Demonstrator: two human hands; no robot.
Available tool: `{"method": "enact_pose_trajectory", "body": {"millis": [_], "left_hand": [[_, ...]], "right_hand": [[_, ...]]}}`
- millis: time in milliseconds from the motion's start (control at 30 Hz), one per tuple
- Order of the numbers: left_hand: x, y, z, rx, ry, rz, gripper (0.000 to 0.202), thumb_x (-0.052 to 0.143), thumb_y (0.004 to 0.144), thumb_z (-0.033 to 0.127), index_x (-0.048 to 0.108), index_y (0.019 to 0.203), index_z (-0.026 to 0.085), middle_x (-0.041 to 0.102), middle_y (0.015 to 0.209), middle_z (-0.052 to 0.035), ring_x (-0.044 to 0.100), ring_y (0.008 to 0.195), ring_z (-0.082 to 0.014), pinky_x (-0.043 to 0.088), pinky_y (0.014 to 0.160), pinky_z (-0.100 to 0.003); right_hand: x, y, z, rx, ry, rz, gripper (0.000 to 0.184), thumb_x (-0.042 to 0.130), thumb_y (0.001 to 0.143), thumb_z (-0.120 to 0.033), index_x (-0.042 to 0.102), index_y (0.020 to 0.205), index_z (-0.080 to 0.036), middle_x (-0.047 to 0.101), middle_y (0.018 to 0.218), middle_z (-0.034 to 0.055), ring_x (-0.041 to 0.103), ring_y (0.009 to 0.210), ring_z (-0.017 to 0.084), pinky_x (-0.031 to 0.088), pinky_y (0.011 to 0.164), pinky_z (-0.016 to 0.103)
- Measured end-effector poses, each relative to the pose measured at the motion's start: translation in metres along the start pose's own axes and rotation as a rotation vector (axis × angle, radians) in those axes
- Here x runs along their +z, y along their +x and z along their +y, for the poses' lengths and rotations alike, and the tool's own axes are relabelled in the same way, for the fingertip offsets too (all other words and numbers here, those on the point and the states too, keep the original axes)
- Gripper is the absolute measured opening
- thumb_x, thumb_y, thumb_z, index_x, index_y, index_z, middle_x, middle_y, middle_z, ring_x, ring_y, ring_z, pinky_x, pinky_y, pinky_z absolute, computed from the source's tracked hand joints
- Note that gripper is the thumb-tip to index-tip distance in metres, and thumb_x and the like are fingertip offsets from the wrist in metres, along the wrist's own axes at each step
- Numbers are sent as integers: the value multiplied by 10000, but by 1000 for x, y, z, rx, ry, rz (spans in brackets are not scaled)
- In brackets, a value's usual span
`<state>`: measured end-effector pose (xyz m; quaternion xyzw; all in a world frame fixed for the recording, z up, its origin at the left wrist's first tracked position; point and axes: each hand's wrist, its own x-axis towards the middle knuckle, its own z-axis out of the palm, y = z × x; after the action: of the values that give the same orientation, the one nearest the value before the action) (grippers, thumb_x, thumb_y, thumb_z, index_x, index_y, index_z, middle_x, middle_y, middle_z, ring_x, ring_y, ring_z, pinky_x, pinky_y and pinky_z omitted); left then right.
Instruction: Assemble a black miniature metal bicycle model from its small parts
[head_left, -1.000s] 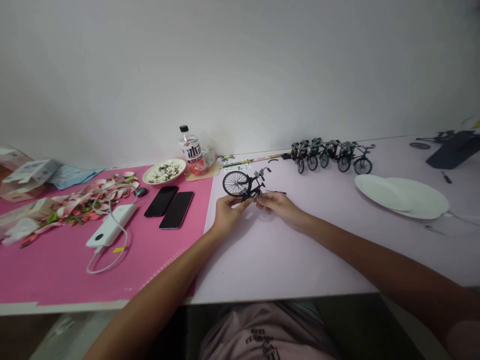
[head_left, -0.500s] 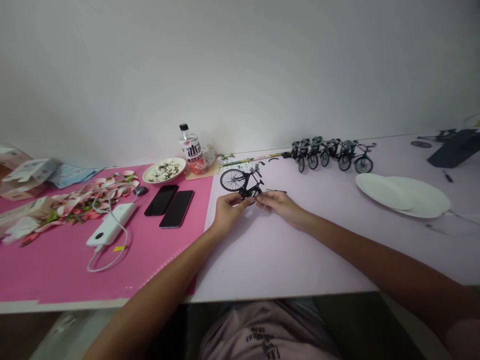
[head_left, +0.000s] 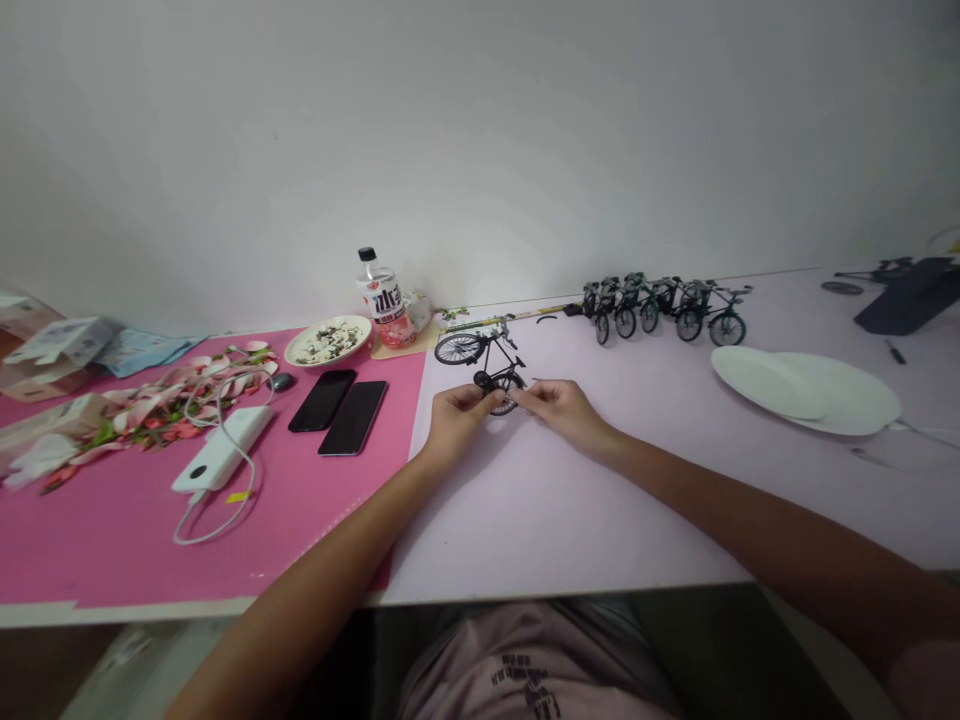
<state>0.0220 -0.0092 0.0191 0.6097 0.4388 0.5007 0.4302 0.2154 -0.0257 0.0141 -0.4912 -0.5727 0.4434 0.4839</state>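
Between my two hands is a small black model bicycle [head_left: 490,352], tilted, with its front wheel pointing up and left and its rear wheel toward me. My left hand [head_left: 459,420] pinches it low, its thumb and finger closed at the rear wheel's left side. On the other side, my right hand [head_left: 561,408] has thumb and finger closed at the rear wheel's right edge. Whether the right fingertips also hold a tiny part cannot be made out. The fingers hide some of the rear wheel.
Several model bicycles [head_left: 664,308] stand in a row by the wall. White plates [head_left: 847,395] and a dark box [head_left: 911,298] lie right. On the pink mat [head_left: 322,520] are phones [head_left: 354,418], a power bank [head_left: 225,448], petals [head_left: 165,405] and a dish [head_left: 330,342]. A bottle [head_left: 390,305] stands behind.
The model bicycle has turned in my hands, so its front wheel looks flatter and the frame and rear wheel show more plainly. My right hand has shifted slightly.
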Motion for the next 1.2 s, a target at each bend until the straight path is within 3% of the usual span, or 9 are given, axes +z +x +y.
{"method": "enact_pose_trajectory", "body": {"millis": [100, 167, 300, 400, 600, 867, 1200], "left_hand": [[-1, 1, 0, -13, -11, 0, 565, 858, 710, 582, 494, 531, 189, 420, 518, 36, 461, 568, -126, 327, 546, -276], [-1, 1, -1, -26, -30, -6, 575, 863, 706, 581, 478, 531, 191, 418, 518, 38, 459, 563, -122, 329, 547, -273], [-1, 4, -3, -53, -109, -42, 478, 869, 696, 586, 635, 648, 171, 634, 636, -21, 613, 683, -184, 450, 630, -294], [-1, 5, -6, -69, -176, -72, 466, 870, 701, 581, 711, 760, 147, 736, 759, -72, 684, 773, -220, 511, 720, -323], [-2, 8, -13, -98, -242, -90, 486, 881, 691, 568, 745, 851, 129, 781, 857, -94, 717, 809, -215, 534, 803, -335], [-4, 9, -13, -118, -203, -99, 507, 880, 678, 602, 773, 866, 143, 781, 837, -100, 718, 808, -242, 552, 750, -349], [-5, 10, -11, -123, -168, -115, 505, 879, 671, 607, 758, 812, 138, 749, 744, -89, 697, 738, -221, 536, 675, -324]], "right_hand": [[1, 1, 3, -46, 0, 102, 532, 822, 690, -676, 539, 722, -227, 520, 668, -31, 426, 620, 133, 337, 589, 301], [1, 3, 5, -75, 18, 132, 529, 847, 675, -648, 568, 841, -231, 530, 696, -38, 462, 648, 141, 366, 609, 294], [1, 5, 6, -94, 50, 77, 513, 802, 739, -615, 655, 1017, -210, 568, 745, -23, 535, 722, 158, 412, 668, 300], [0, 6, 5, -53, 98, 61, 499, 788, 739, -615, 690, 999, -201, 587, 755, -15, 518, 686, 143, 397, 622, 291], [-1, 7, 4, 42, 168, 22, 537, 816, 703, -613, 709, 1011, -186, 624, 753, -9, 426, 575, 98, 305, 515, 266], [-2, 7, 3, 92, 203, -22, 554, 831, 694, -622, 700, 998, -177, 531, 631, -57, 345, 518, 78, 225, 483, 260], [-4, 6, 2, 48, 185, -19, 563, 813, 708, -652, 686, 969, -170, 513, 594, -61, 370, 521, 89, 248, 499, 273]]}}
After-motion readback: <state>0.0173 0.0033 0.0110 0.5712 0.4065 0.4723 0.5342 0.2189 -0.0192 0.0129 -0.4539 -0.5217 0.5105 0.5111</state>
